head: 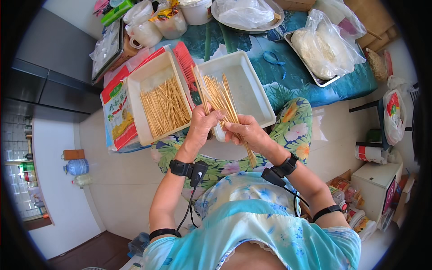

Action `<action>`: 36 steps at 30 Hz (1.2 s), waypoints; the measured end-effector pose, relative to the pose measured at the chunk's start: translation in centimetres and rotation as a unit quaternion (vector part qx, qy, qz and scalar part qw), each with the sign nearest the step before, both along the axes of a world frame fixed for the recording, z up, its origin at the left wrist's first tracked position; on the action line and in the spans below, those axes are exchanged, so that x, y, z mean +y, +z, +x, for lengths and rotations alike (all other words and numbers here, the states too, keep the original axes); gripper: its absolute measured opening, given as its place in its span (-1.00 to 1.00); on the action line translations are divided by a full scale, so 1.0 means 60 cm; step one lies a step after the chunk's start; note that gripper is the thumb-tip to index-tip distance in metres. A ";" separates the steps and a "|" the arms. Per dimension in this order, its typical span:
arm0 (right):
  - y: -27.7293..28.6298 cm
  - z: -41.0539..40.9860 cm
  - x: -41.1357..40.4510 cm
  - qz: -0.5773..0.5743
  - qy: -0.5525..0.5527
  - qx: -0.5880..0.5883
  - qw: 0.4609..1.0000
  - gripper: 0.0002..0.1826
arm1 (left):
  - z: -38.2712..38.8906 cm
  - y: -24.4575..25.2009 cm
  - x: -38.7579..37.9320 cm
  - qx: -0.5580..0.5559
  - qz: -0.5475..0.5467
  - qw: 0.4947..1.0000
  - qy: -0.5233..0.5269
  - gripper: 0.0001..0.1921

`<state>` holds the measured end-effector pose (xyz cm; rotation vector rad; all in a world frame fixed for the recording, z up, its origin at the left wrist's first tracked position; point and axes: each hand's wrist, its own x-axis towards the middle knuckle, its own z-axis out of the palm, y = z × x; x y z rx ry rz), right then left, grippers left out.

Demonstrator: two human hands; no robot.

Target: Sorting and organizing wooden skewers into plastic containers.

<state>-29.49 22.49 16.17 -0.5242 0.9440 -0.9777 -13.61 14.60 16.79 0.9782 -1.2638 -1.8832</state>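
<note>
A bundle of thin wooden skewers (221, 96) is held over the near edge of a white plastic tray (259, 86). My right hand (244, 131) is closed around the bundle, whose lower ends stick out below the fist. My left hand (204, 123) grips a few skewers (199, 86) at the bundle's left side, its thumb against the bundle. Left of the hands, many more skewers (165, 108) lie in a second, cream plastic tray (134, 111). A red-bristled brush (185, 64) lies between the two trays.
A printed plastic sack (118, 118) lies under the left tray. On the patterned tablecloth (297, 54) are a blue cord (274, 60), a metal tray (324, 82) with a bag of dough-like material (320, 50), and a basin (248, 30) holding plastic bags. Tubs (172, 27) stand at the back left.
</note>
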 end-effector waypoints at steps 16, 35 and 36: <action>-0.005 -0.010 0.018 -0.015 -0.029 0.036 0.999 -0.79 | 0.004 -0.004 -0.001 0.017 0.013 0.996 0.083 -0.80; -0.012 -0.011 0.017 0.000 -0.059 0.096 0.994 -0.83 | 0.015 -0.009 -0.002 0.012 -0.006 0.996 0.091 -0.79; -0.011 -0.012 0.017 0.000 -0.059 0.095 0.994 -0.83 | 0.017 -0.009 -0.001 -0.001 -0.018 0.996 0.090 -0.79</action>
